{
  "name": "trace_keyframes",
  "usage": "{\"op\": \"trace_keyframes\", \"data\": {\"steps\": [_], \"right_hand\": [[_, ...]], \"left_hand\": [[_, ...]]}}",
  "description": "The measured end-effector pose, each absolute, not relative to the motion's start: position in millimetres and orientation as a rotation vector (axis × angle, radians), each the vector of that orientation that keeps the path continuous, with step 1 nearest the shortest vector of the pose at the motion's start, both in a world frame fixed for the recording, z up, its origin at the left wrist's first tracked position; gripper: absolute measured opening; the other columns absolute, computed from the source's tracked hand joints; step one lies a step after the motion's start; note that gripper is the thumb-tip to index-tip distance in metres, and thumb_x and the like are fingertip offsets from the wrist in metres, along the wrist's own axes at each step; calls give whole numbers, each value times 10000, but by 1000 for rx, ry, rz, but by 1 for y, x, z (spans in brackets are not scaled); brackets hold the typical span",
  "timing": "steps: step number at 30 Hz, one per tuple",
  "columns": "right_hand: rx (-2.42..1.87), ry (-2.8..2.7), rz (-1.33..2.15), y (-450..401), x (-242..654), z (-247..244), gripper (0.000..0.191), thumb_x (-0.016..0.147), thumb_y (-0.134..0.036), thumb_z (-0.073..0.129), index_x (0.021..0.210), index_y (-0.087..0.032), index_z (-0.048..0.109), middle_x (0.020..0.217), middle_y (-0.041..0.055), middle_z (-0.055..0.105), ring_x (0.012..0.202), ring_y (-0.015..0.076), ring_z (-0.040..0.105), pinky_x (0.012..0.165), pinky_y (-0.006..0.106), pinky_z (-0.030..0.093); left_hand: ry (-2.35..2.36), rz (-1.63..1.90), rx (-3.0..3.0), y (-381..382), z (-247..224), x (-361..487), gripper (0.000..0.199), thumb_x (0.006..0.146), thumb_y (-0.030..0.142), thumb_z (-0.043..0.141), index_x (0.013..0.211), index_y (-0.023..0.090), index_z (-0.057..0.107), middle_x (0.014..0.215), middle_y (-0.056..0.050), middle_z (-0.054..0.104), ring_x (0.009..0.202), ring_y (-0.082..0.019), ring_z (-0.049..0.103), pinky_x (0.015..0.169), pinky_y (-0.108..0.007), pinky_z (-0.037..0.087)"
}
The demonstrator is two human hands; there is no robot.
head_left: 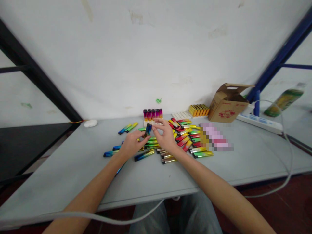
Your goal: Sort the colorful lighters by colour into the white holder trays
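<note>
My left hand (133,142) is closed on a blue lighter (148,129), which it holds upright above the table between thumb and fingers. My right hand (164,134) meets the same lighter from the right, with thumb and fingertips at its edge. Just behind the hands, a row of several purple-and-orange lighters (153,114) stands upright in a white holder, partly hidden by my fingers. Many loose lighters lie around and under my hands: a blue-and-yellow lighter (144,155) in front, and red, yellow and green lighters (182,139) to the right.
A white tray with holes (181,115) sits by the wall, beside a block of upright yellow lighters (199,110). Further right stand an open cardboard box (226,105) and a power strip (262,123). A pixelated pink item (215,135) lies on the grey table (80,165). A white cable (117,222) crosses in front.
</note>
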State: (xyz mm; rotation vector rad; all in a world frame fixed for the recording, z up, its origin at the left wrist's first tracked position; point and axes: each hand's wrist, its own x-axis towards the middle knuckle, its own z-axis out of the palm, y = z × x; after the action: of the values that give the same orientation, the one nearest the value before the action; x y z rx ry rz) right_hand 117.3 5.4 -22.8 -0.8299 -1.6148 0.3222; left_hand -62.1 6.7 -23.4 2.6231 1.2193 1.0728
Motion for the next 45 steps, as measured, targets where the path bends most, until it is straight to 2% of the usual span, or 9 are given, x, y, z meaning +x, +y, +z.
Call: {"op": "trace_keyframes", "data": {"steps": [15,20,27,31,37,39,41,43,45], "right_hand": [[-851,-1623,409,7,117,-26,182,858,-215,562,827,-198,740,1060,86,668,1040,191,615,968,372,481],[-927,-1728,572,21,132,-25,231,875,-329,600,1003,-177,718,1130,106,678,1058,200,623,953,364,478],[-1100,-1842,425,38,160,-37,192,894,-265,557,920,-147,707,1001,104,716,974,203,639,918,354,479],[-1157,-1896,412,35,158,-39,285,929,-324,509,1067,-133,668,1112,130,689,1051,215,619,956,362,463],[-1286,-2166,328,25,156,-38,453,950,-363,468,1281,-61,535,1284,200,591,1213,279,527,1048,410,386],[-1302,-2215,301,24,156,-37,444,960,-368,448,1268,-63,544,1266,198,597,1214,278,523,1044,405,385],[-1307,-2234,279,24,156,-36,428,967,-367,435,1252,-73,556,1249,193,604,1213,270,521,1038,400,386],[-1305,-2242,266,24,156,-35,420,972,-369,424,1243,-80,562,1239,189,609,1206,264,523,1034,398,387],[-1293,-2250,257,22,156,-34,424,974,-373,420,1245,-79,561,1242,189,607,1204,263,523,1036,399,384]], "left_hand": [[1191,982,2477,6,-21,-59,257,831,370,578,658,184,609,613,-9,591,591,-153,524,590,-270,374],[1357,1218,2061,6,-9,-62,278,771,434,650,657,180,656,611,-23,656,596,-173,575,604,-288,434],[1173,1450,1369,18,1,-86,390,621,429,805,838,154,634,611,-9,655,589,-155,613,631,-287,492],[917,1450,1048,21,8,-96,294,677,312,783,801,175,554,608,19,617,599,-139,615,591,-256,492],[964,1409,741,17,22,-98,109,866,212,567,778,173,515,654,-41,668,611,-159,652,582,-266,536],[948,1410,714,17,24,-100,120,911,240,535,814,173,516,586,11,601,500,-115,587,472,-203,480],[883,1416,702,19,25,-104,156,932,303,533,840,179,513,531,66,499,381,-60,448,347,-132,324],[823,1437,665,21,27,-110,217,936,383,525,846,185,511,528,84,444,339,-34,344,298,-114,185],[777,1505,610,23,30,-116,286,951,444,466,817,193,503,532,81,427,334,-31,307,293,-117,143]]}}
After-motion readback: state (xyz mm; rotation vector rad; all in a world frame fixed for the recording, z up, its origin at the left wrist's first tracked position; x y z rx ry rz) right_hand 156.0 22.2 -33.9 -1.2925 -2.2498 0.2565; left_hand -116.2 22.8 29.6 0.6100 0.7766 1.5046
